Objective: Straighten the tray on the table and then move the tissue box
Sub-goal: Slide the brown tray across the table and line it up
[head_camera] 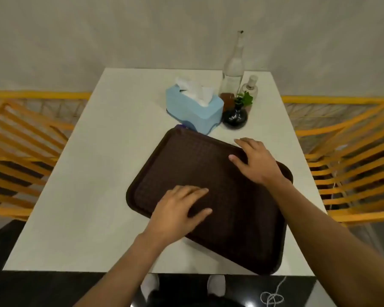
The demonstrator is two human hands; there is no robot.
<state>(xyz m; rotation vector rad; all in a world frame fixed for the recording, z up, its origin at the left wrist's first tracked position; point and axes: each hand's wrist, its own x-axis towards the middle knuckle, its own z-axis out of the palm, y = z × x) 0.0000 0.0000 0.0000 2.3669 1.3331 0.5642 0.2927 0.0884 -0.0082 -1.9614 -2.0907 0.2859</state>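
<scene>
Squaring the skewed tray (208,185) on the table (98,173), our left hand (177,209) and right hand (257,160) pressing flat, fingers spread.
We are risking its far corner nudging the tissue box (193,107) just beyond into the vase (235,116).

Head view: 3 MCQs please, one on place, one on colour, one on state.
1. Where is the tissue box relative to the tray?
A. on the tray B. beyond its far corner C. on a chair
2. Colour of the tissue box?
A. light blue B. red C. black
3. How does the tray lie on the table?
A. square to the edges B. skewed C. flipped over

B: it stands on the table past the tray.
A: light blue cover.
B: its edges run diagonal to the table's, left hand and right hand on it.
</scene>
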